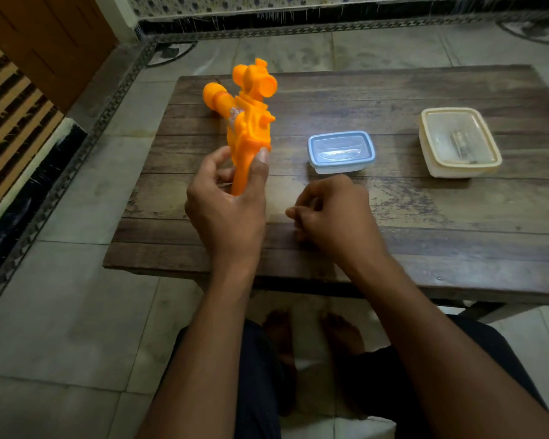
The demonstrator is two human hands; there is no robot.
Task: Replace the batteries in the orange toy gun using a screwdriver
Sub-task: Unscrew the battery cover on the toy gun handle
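Left hand (227, 204) grips orange toy gun (248, 122) upright above wooden table (425, 217).

Left hand (227, 210) grips orange toy gun (251, 128); barrel apparently upward.

Toy gun (251, 128) in left hand (227, 204): bright orange. Bench (425, 217): dark brown wood grain, pale worn patches. Beyond right hand (330, 213): blue-lidded clear container (341, 152); further right, cream translucent container (458, 142). Floor (61, 327): grey tiles, patterned black border.
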